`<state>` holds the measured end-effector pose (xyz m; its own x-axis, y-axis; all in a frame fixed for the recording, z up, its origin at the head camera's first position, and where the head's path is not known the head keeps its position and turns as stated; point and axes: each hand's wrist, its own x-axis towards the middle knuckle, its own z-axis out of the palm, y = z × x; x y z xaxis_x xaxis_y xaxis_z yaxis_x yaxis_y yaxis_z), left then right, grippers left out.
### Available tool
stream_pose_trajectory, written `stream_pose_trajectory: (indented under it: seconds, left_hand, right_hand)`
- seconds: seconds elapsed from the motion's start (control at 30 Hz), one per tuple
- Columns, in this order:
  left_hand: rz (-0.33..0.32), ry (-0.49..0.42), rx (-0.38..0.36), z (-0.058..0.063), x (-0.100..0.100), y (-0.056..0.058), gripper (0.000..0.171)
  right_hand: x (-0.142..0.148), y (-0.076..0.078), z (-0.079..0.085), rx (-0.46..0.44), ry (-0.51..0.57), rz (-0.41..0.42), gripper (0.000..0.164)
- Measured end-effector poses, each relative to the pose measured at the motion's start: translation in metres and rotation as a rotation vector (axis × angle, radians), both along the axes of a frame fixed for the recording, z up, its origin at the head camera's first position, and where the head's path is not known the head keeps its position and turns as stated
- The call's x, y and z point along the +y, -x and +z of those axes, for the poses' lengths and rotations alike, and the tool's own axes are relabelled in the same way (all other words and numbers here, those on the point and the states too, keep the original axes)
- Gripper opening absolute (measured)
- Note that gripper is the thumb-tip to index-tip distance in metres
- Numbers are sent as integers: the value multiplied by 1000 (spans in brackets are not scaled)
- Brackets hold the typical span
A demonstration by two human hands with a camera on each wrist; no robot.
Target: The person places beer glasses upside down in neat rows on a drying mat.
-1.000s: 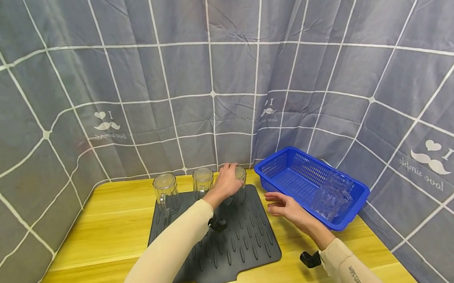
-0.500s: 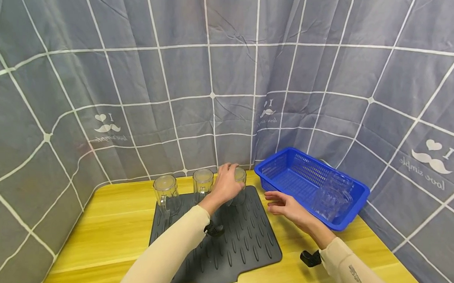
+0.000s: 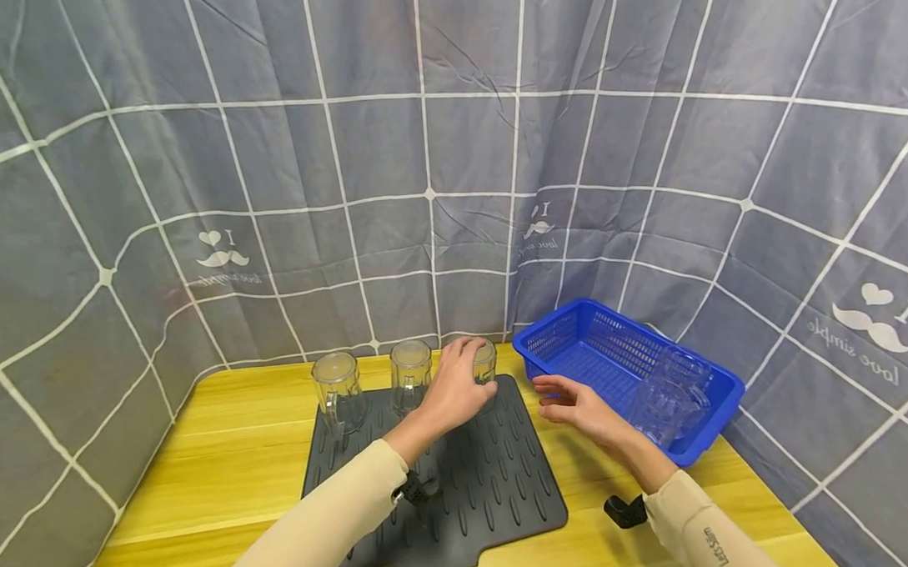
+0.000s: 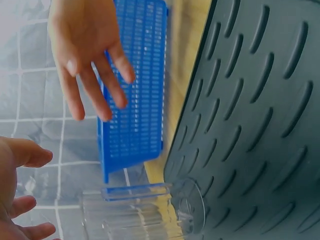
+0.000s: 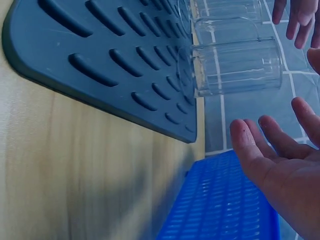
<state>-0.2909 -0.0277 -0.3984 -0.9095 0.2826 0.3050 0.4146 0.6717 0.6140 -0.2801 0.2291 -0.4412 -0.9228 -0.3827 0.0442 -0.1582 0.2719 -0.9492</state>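
Observation:
Three clear glass mugs stand in a row along the back of the dark ribbed drying mat (image 3: 498, 474), seemingly upside down: a left mug (image 3: 339, 396), a middle mug (image 3: 410, 375) and a right mug (image 3: 486, 364). My left hand (image 3: 458, 388) is just over and in front of the right mug. Its fingers are spread and apart from the glass (image 4: 135, 215) in the left wrist view. My right hand (image 3: 582, 412) hovers between mat and basket, fingers loosely bent, holding nothing. In the right wrist view it is clear of the nearest mug (image 5: 240, 67).
A blue plastic basket (image 3: 535, 364) stands on the right, with clear glassware (image 3: 668, 401) heaped in its near right end. The yellow wood-grain table (image 3: 219, 450) shows around the mat. A grey curtain (image 3: 374, 153) with white lines encloses the back and sides.
My left hand has let go of the right mug and drawn back slightly towards me, its fingers loosening. The mug stays upright on the mat. My right hand has hardly moved.

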Motion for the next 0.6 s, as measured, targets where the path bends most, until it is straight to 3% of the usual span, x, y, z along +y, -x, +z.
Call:
stream_pose_trajectory:
  seconds: [0.37, 0.6]
  left_hand:
    - [-35, -26, -11, 7, -9, -27, 59]
    - [-48, -50, -40, 5, -17, -46, 60]
  right_hand:
    - [-4, 2, 14, -24, -12, -15, 60]
    - [-3, 1, 14, 0, -10, -2, 60]
